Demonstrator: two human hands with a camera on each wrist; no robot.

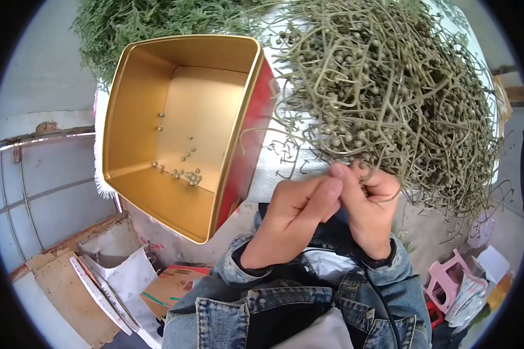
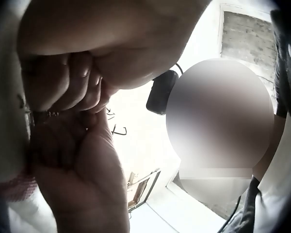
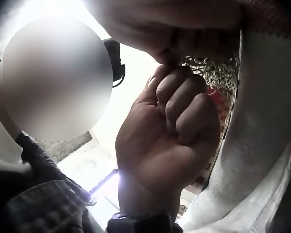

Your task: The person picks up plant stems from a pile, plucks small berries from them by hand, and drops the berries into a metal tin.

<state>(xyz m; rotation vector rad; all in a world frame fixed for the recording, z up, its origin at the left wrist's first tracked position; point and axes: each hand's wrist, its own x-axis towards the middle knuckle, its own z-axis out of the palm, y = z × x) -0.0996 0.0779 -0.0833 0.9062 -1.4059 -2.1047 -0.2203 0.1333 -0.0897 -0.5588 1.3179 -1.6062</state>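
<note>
Both hands meet at the fingertips in the head view, beside the lower edge of a heap of thin stems with small round heads (image 1: 361,87). The left hand (image 1: 291,218) has its fingers curled and its thumb pressed down at the right fingertips; what lies under the thumb is mostly hidden. Curled too, the right hand (image 1: 370,212) grips thin curved stems (image 1: 364,166). To the left, an open tin (image 1: 209,93), gold inside and red outside, holds loose round heads (image 1: 193,177). The wrist views show curled fingers close together, their grip hidden.
Green feathery sprigs (image 1: 174,20) lie behind the tin. Loose stem bits (image 1: 285,154) are scattered on the white woven surface (image 1: 268,174) between tin and heap. A cardboard box (image 1: 172,288) is at lower left, a pink stool (image 1: 448,279) at lower right.
</note>
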